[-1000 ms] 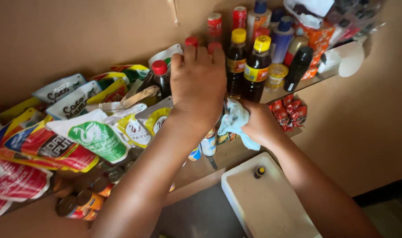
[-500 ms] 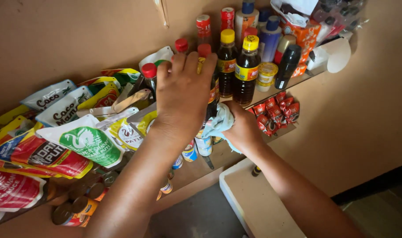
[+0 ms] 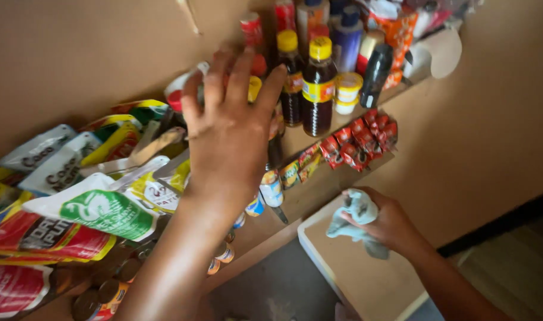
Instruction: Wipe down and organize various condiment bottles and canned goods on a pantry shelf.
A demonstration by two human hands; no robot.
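Left hand [image 3: 233, 128] spread open, reaching in among the bottles and a yellow-capped bottle [image 3: 255, 89] on the shelf [image 3: 319, 178]; right hand [image 3: 384, 223] closed round a pale blue cloth [image 3: 356, 217] lower down. Seems mid-wipe: shifting bottles looks next, needing care among crowded dark sauce bottles [image 3: 317, 89]

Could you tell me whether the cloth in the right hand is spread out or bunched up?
Bunched up: the pale cloth sits crumpled in the right hand.

The bottles [image 3: 310, 83] stand on the shelf [image 3: 343, 128]. The bags [image 3: 93, 196] lie to their left. The cans [image 3: 114, 291] sit below the bags, and the packets [image 3: 361, 139] below the bottles.
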